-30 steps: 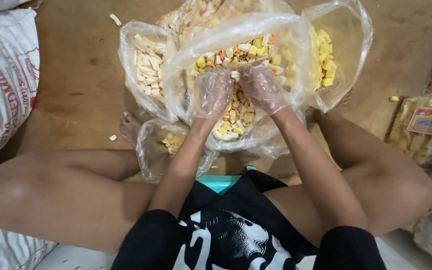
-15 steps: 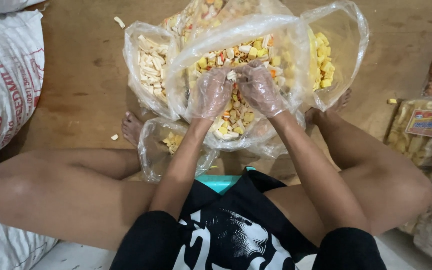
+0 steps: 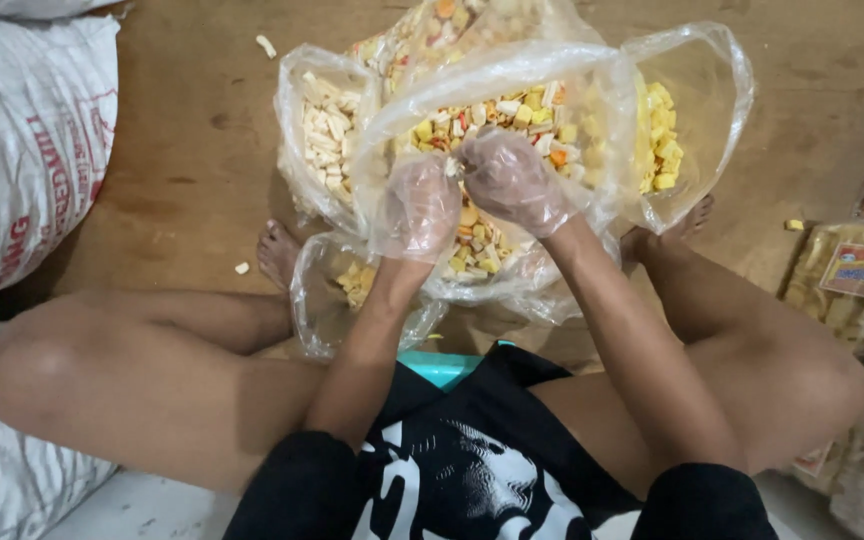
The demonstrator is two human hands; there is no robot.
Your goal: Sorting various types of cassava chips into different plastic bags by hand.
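- Several clear plastic bags of snack pieces stand open on the brown floor [image 3: 182, 170] between the person's bare legs; a big white woven sack [image 3: 22, 140] lies at the left edge, and packaged snacks with labels [image 3: 862, 300] are stacked at the right edge;
- the central bag [image 3: 512, 80] is the largest, holding a mixed heap of yellow, white and orange pieces; I judge it thin, soft and slippery, likely to sag and spill if lifted by one side, so best taken at the gathered rim with the underside supported;
- the left bag [image 3: 317, 140] holds pale white sticks; the right bag [image 3: 692, 130] holds yellow cubes; a small bag [image 3: 337, 290] by the foot holds a few yellowish pieces; another bag [image 3: 432, 25] of mixed pieces sits behind;
- the left hand [image 3: 420, 205] and right hand [image 3: 512, 180], each in a thin clear glove, are inside the central bag, fingers curled closed around mixed pieces [image 3: 472, 225]; the pieces look light, dry and brittle, so a loose grip suits them;
- two stray crumbs [image 3: 266, 46] lie on the floor.
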